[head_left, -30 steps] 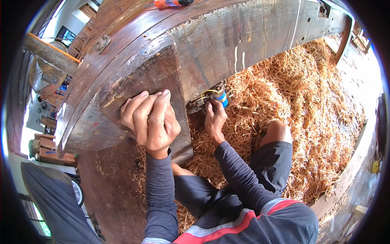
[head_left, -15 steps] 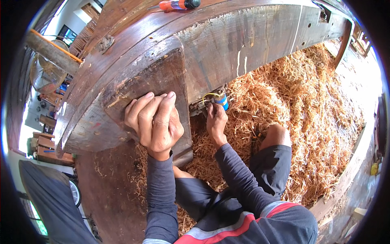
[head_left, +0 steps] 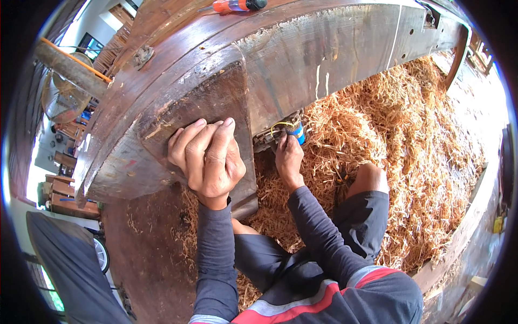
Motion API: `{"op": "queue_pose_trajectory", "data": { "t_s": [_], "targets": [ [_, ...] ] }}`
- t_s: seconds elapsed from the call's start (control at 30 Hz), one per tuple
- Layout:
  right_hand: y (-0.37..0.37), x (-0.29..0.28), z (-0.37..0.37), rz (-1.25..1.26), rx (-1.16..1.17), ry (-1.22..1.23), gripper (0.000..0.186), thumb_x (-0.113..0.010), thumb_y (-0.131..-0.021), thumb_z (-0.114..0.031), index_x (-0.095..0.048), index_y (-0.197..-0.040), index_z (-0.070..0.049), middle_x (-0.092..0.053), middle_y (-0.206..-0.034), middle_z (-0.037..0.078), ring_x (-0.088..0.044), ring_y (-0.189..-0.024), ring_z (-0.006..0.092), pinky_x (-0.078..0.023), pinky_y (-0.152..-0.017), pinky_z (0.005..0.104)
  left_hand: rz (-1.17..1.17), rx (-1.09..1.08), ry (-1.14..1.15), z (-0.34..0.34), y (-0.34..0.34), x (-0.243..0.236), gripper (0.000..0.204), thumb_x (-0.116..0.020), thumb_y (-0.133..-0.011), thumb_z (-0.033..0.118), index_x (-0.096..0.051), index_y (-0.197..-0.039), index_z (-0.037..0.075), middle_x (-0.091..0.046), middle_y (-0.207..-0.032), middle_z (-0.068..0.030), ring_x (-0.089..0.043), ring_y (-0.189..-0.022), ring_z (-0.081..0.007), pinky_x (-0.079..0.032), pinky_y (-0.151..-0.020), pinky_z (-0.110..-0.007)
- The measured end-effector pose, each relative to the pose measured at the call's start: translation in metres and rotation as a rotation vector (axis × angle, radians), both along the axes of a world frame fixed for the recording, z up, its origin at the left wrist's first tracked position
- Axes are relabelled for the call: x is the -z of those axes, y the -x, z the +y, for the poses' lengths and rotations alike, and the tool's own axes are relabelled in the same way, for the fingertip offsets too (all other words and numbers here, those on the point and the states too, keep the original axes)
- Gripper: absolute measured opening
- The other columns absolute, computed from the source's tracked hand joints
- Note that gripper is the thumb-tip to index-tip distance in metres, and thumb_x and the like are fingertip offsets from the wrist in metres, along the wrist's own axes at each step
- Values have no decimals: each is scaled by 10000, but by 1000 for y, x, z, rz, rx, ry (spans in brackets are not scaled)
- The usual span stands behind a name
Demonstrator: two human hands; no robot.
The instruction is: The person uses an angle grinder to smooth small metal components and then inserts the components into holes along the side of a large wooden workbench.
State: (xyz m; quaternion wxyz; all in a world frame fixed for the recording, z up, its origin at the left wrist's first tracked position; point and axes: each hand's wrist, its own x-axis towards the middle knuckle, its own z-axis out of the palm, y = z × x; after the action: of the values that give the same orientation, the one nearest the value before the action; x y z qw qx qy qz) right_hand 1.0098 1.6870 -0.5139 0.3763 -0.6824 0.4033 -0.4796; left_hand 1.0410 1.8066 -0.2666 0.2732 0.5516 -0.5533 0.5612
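A big dark wooden piece with worn, curved edges [head_left: 324, 48] spans the upper view, with a brown block section [head_left: 208, 86] at its left. My left hand [head_left: 208, 162] is closed against that block, fingertips curled on its face; its palm side is hidden. Under the piece's lower edge sits a metal fitting [head_left: 266, 139] with a blue cylinder [head_left: 295, 134] and a yellow wire. My right hand [head_left: 290, 159] has its fingers closed on this fitting, just below the cylinder; the exact grip is partly hidden. An orange-handled screwdriver [head_left: 229, 6] lies on top of the piece.
Curly wood shavings [head_left: 410, 178] are heaped under and right of the piece, around my bent legs. A plank edge [head_left: 431, 275] borders them at lower right. At left are a fan [head_left: 62, 102], a metal bar [head_left: 70, 67], wooden furniture [head_left: 73, 205] and dark draped cloth [head_left: 65, 259] beside a wheel.
The whole view has shifted slightly, so things sit a little further right. Both hands keep nearly the same places and grips, with only small finger movements.
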Motion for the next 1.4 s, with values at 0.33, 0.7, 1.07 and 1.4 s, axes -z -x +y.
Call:
{"op": "queue_pose_trajectory", "data": {
  "t_s": [0.33,0.7,1.07,1.4],
  "targets": [
    [-2,4,2,45,38,-7,291,-505,-1046,-239,-564,-851,-30,-649,-761,244,-644,-668,448,-499,-580,537,2,-2,-6,-1,0,1,149,-709,-906,26,-727,-1052,49,-701,-948,-57,-622,-997,-267,-478,-919,-442],
    [8,4,8,-142,-14,29,223,-667,-954,-152,-603,-1121,-18,-688,-864,203,-678,-737,394,-531,-642,458,-11,-5,-5,0,1,-1,116,-708,-911,37,-723,-1026,41,-706,-948,-59,-626,-981,-266,-488,-903,-440],
    [9,8,0,146,-20,-132,194,-619,-998,-215,-655,-1019,-26,-693,-839,218,-683,-709,412,-547,-624,461,9,-14,-17,0,1,0,119,-712,-902,25,-722,-1021,37,-707,-946,-58,-626,-976,-261,-494,-899,-437],
    [3,7,-2,188,25,0,166,-633,-990,-198,-672,-1021,-40,-678,-788,220,-667,-669,418,-541,-585,471,-9,0,-2,0,-1,0,126,-715,-899,23,-722,-1023,37,-707,-946,-58,-624,-989,-263,-491,-902,-433]
  ]
}}
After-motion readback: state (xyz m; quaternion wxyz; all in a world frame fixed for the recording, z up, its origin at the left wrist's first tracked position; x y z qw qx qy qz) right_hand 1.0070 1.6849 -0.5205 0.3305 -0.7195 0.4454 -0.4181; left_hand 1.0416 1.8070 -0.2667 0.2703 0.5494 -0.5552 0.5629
